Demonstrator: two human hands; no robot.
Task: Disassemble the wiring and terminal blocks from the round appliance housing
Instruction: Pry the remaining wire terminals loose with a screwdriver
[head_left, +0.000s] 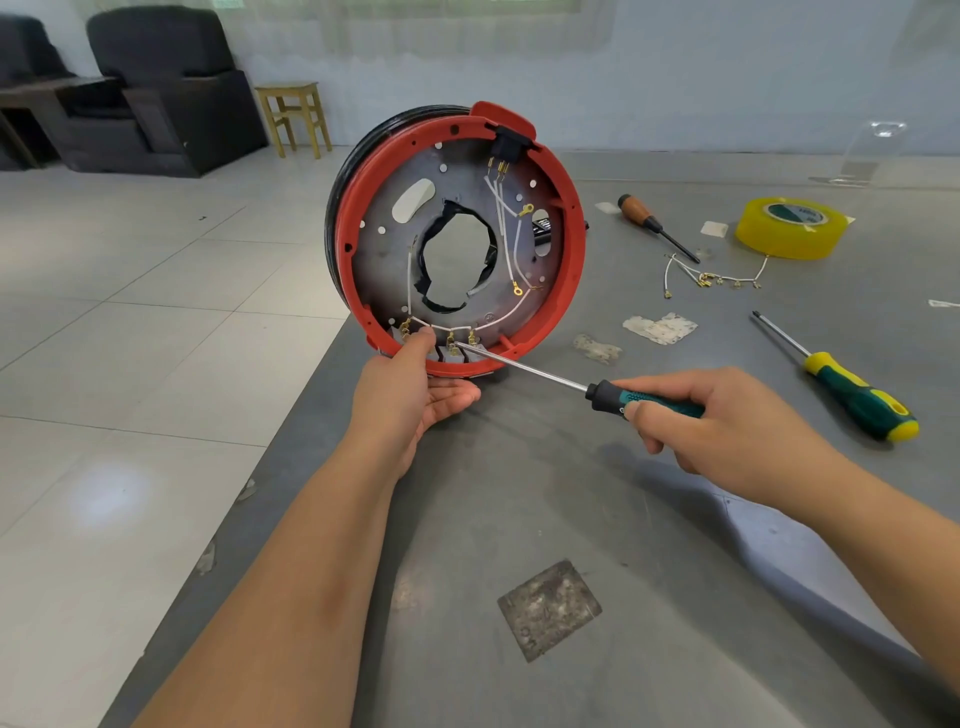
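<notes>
From the head camera we see the round appliance housing (457, 239) standing on edge at the near-left part of the grey table (623, 519), its open red-rimmed side turned toward us. Our left hand (410, 389) cups the lower rim from beneath, thumb hooked over the red edge and fingers curled under it, so the housing is propped upright in that grasp. Our right hand (727, 421) is closed around the green-and-black handle of a screwdriver (566, 382); the shaft runs up and left, and its tip sits at the terminal blocks (452, 349) along the bottom inside of the rim. White wires (506, 234) with gold connectors run across the grey metal plate, from a black socket at the top down to those blocks.

To the right on the table lie a wooden-handled screwdriver (655, 226), a roll of yellow tape (789, 227), a loose bundle of removed wires (711, 278) and a yellow-and-green screwdriver (852, 389), all well apart from the housing. A dark armchair (166, 88) and a wooden stool (293, 117) stand on the tiled floor beyond.
</notes>
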